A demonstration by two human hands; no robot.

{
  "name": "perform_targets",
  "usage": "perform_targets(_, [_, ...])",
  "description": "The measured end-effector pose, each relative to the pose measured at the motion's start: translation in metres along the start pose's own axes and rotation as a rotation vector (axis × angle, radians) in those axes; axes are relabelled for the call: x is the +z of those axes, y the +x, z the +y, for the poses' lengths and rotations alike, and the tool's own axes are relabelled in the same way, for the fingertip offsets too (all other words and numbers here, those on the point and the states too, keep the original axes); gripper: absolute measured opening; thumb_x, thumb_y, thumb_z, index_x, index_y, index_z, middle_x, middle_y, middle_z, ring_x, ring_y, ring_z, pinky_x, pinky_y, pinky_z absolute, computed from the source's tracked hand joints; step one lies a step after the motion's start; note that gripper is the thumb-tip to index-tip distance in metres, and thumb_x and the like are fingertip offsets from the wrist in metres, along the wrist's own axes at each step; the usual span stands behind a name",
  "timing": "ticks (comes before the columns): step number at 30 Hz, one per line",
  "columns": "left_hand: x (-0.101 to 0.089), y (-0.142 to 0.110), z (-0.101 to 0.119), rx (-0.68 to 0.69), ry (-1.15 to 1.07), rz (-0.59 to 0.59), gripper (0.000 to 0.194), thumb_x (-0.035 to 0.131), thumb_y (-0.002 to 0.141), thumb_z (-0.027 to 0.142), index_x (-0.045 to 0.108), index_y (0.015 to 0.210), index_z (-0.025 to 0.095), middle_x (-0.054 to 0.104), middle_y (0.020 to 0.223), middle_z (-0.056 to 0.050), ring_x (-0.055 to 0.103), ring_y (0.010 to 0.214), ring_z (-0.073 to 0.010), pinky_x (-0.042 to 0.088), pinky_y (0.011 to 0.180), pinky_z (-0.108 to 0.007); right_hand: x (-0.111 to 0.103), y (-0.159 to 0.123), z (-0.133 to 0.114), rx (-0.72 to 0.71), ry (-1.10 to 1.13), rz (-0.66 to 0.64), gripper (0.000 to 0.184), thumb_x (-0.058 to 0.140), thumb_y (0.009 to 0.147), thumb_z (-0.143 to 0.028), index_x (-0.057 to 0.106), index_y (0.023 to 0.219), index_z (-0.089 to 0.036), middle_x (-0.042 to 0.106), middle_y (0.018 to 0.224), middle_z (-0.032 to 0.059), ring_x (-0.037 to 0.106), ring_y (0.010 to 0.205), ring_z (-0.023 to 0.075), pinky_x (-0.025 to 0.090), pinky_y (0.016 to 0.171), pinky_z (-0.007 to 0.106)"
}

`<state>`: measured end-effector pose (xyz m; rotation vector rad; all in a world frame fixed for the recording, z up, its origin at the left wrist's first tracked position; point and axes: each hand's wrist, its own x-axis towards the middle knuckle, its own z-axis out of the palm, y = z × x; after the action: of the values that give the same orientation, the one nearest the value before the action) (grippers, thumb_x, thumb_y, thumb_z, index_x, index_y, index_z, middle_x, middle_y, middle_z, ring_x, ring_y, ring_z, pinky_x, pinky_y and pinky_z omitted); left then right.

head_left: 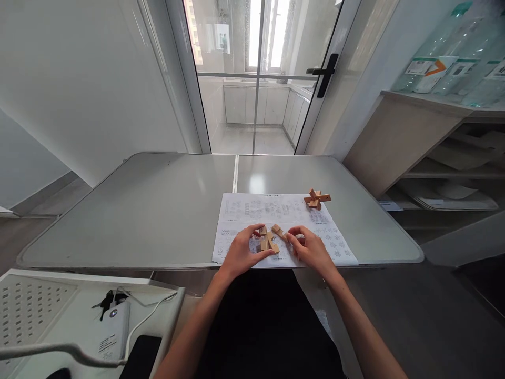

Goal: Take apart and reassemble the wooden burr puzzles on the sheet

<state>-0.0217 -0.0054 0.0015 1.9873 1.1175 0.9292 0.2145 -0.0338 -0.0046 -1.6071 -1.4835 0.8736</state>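
Two pinches going: left hand (241, 253) is gripping the wooden block cluster (264, 245), right hand (314, 253) is holding a notched wooden stick (277, 230), slanting away leftward beside it.

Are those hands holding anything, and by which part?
The left hand holds a wooden cluster by its far and near ends; the right hand pinches a wooden piece by its near end.
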Motion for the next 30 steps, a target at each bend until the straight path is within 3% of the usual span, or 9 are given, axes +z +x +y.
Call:
perform_targets(5, [0.003,0.003,0.004,0.078,0.065,0.006,0.066,0.089,0.080,0.044,0.060,0.137,0.029,0.072,0.127,-0.006,0.069,0.117,-0.0292,0.055,0.105,-0.048,0.000,-0.002,-0.001,-0.041,-0.023,0.107,0.042,0.058,0.096,-0.064,0.066,0.101,-0.023,0.075,0.102,0.0101,0.068,0.064,0.0212,0.053,0.058,0.034])
perform_targets(7, [0.007,0.007,0.011,0.134,0.120,0.017,0.065,0.090,0.080,0.040,0.058,0.136,0.030,0.071,0.128,-0.006,0.067,0.119,-0.0304,0.053,0.106,-0.049,0.000,-0.006,-0.007,-0.080,-0.002,0.089,0.043,0.060,0.097,-0.065,0.067,0.103,-0.023,0.075,0.109,0.0109,0.068,0.069,0.0210,0.053,0.061,0.034])
perform_targets(12, [0.021,0.021,0.031,0.230,0.261,0.044,0.055,0.082,0.083,0.021,0.059,0.133,0.027,0.071,0.127,-0.006,0.064,0.120,-0.0318,0.053,0.102,-0.047,0.002,-0.015,-0.026,-0.111,0.102,-0.101,0.045,0.067,0.094,-0.064,0.068,0.110,-0.022,0.076,0.095,0.0070,0.068,0.069,0.0208,0.052,0.061,0.032])
perform_targets(16, [0.035,0.029,0.038,0.245,0.279,0.061,0.065,0.074,0.085,0.013,0.051,0.143,0.029,0.068,0.132,-0.007,0.061,0.126,-0.0313,0.050,0.107,-0.048,0.000,-0.010,-0.028,-0.079,0.194,-0.123,0.048,0.065,0.094,-0.066,0.068,0.110,-0.021,0.073,0.082,0.0044,0.065,0.065,0.0202,0.051,0.060,0.032])
perform_targets(19, [0.048,0.032,0.036,0.178,0.293,0.127,0.079,0.079,0.084,0.023,0.038,0.152,0.026,0.062,0.141,-0.012,0.055,0.134,-0.0351,0.046,0.111,-0.052,-0.003,-0.002,-0.017,-0.039,0.314,-0.091,0.052,0.064,0.094,-0.068,0.067,0.114,-0.021,0.073,0.087,0.0047,0.061,0.060,0.0175,0.049,0.055,0.031])
perform_targets(25, [0.069,0.038,0.029,0.034,0.434,0.164,0.089,0.083,0.082,0.055,0.038,0.149,0.017,0.059,0.137,-0.021,0.054,0.131,-0.0422,0.043,0.110,-0.058,-0.004,0.007,0.009,0.053,0.510,-0.023,0.058,0.067,0.087,-0.073,0.059,0.112,-0.022,0.074,0.085,0.0038,0.057,0.051,0.0157,0.048,0.045,0.029])
perform_targets(30, [0.076,0.036,0.023,-0.013,0.524,0.150,0.089,0.086,0.081,0.047,0.036,0.149,0.018,0.064,0.130,-0.016,0.060,0.124,-0.0375,0.047,0.107,-0.052,-0.002,0.007,0.016,0.069,0.681,0.063,0.052,0.075,0.087,-0.066,0.054,0.110,-0.024,0.075,0.090,0.0012,0.059,0.050,0.0120,0.047,0.043,0.025])
